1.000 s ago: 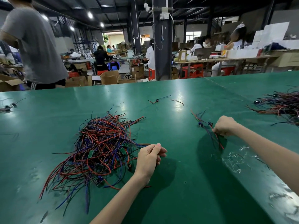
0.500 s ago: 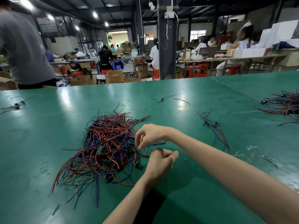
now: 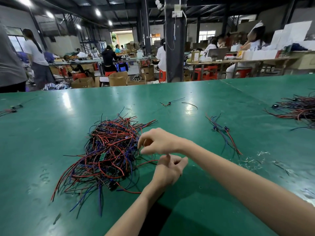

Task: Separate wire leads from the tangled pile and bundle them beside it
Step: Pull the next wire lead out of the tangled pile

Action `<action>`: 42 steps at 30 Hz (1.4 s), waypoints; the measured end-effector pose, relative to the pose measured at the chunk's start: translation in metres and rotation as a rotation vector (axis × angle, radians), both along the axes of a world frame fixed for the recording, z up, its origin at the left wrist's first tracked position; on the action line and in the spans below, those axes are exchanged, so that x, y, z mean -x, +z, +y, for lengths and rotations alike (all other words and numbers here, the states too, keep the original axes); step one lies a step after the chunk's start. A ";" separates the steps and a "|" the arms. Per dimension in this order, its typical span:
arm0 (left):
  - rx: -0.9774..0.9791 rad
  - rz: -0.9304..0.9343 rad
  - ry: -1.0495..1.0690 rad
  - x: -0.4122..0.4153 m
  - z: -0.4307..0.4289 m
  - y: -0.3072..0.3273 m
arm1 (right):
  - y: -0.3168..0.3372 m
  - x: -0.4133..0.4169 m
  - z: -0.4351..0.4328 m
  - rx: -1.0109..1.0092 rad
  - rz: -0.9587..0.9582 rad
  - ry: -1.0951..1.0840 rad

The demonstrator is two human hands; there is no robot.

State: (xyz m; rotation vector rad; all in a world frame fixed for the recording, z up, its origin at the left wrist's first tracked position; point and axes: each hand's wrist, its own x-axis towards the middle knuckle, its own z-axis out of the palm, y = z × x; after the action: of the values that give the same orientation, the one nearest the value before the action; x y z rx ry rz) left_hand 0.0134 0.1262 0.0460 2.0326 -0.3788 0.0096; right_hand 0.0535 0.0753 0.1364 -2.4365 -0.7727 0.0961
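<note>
Tangled pile (image 3: 109,154): red, blue and black leads, left of centre. Second heap (image 3: 296,108): far right edge, well apart.

Right hand (image 3: 160,142): at the pile's right edge, fingers curved downward. Motion blur hides whether they pinch a lead. Its forearm crosses just beyond the left hand (image 3: 170,167), whose fingers are loosely curled. A red lead runs up to them, but a grip cannot be confirmed.

Separated bundle (image 3: 225,135): a few leads lying right of the pile, apart from it. One stray lead (image 3: 170,102) lies farther back. Plastic scraps (image 3: 250,160) lie near the bundle.

Surface: glossy green table (image 3: 51,133). Room: a workshop with a dark pillar (image 3: 175,48), seated workers and red stools.
</note>
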 end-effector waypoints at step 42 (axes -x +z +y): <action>0.790 0.203 -0.036 -0.001 0.006 0.014 | -0.062 0.042 -0.089 -1.213 0.343 -0.620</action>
State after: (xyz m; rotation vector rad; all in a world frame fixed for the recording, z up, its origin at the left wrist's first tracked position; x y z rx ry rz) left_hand 0.0143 0.1321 0.0598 1.2324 -0.2299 -0.0603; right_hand 0.0110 -0.0133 0.0748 -1.3220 0.1395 -0.1550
